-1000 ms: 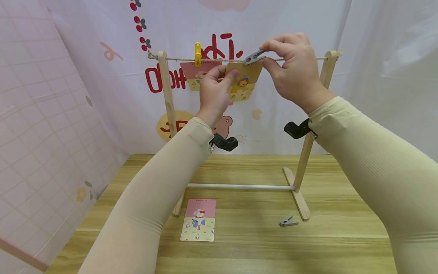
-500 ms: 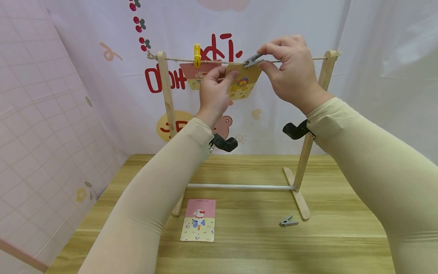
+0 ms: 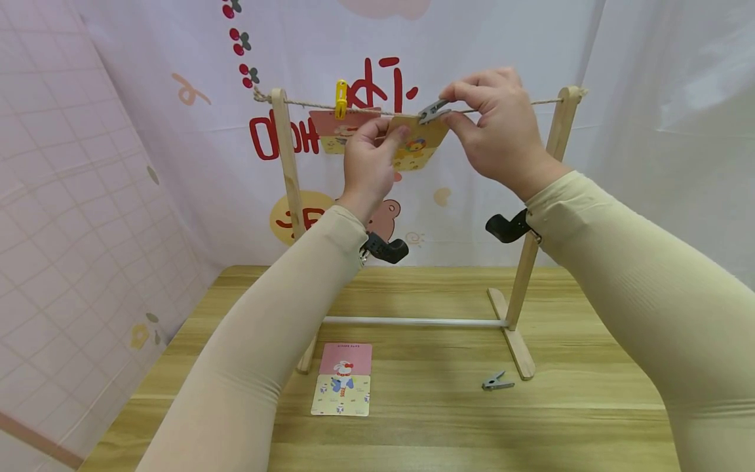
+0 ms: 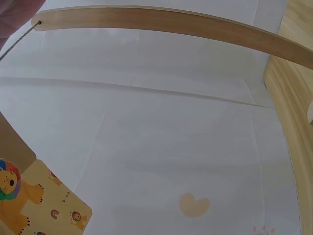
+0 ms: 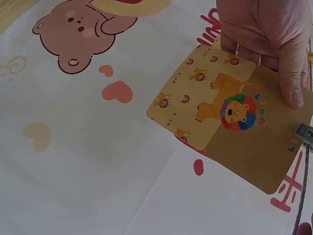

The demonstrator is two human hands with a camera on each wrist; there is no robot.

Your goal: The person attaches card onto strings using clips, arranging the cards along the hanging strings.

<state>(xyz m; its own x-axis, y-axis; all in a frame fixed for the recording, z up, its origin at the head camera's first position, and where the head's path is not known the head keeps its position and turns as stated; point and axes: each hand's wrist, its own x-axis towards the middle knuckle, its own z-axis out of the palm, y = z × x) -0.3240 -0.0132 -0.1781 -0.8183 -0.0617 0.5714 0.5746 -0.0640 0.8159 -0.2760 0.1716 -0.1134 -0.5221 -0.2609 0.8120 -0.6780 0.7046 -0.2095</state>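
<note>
My left hand (image 3: 371, 157) pinches the left side of a tan and yellow card (image 3: 420, 143) with a lion on it, up at the rope (image 3: 312, 104). The lion's rainbow mane shows clearly in the right wrist view, with the left thumb lying on the card's face. My right hand (image 3: 492, 124) pinches the handles of a grey clothespin (image 3: 433, 113), whose tip is at the card's top edge and the rope. Left of it, a pink and yellow card (image 3: 330, 128) hangs from the rope under a yellow clothespin (image 3: 341, 99); my left hand partly hides this card.
The rope runs between two wooden posts (image 3: 563, 124) joined low down by a white rod (image 3: 413, 321). On the wooden table (image 3: 436, 426) lie another pink and yellow card (image 3: 342, 380) and a second grey clothespin (image 3: 497, 381). A printed white cloth (image 3: 460, 223) stands behind.
The right hand and its grey clothespin have moved slightly down and left. The lion card's top has tipped, and the rope now sags lower near it. The left hand has barely moved.
</note>
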